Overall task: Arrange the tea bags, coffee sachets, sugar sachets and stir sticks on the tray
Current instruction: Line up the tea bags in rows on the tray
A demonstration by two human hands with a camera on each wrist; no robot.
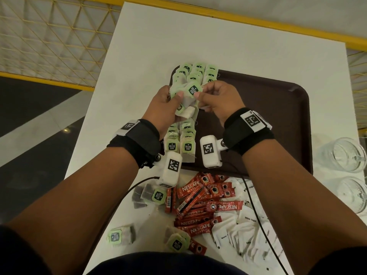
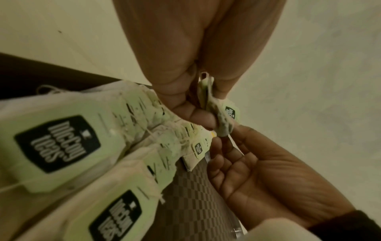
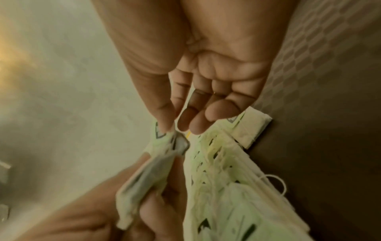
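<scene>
A white table (image 1: 151, 42) bears a brown tray (image 1: 278, 108) lined with tea bags (image 1: 187, 139). Above these, the left hand (image 1: 160, 110) grips a bundle of bags (image 1: 184, 92); the right hand (image 1: 220, 102) pinches its top tag (image 1: 193, 89).

The green tag (image 1: 193, 90) pinched between both hands reads "McCoy teas", as do the tags of the tea bags (image 1: 179, 144) laid in rows on the tray and the loose tea bag (image 1: 158, 196) on the table. The red coffee sachets (image 1: 198, 201) read "NESCAFE CLASSIC", and the white sugar sachets (image 1: 247, 220) read "White Sugar".
</scene>
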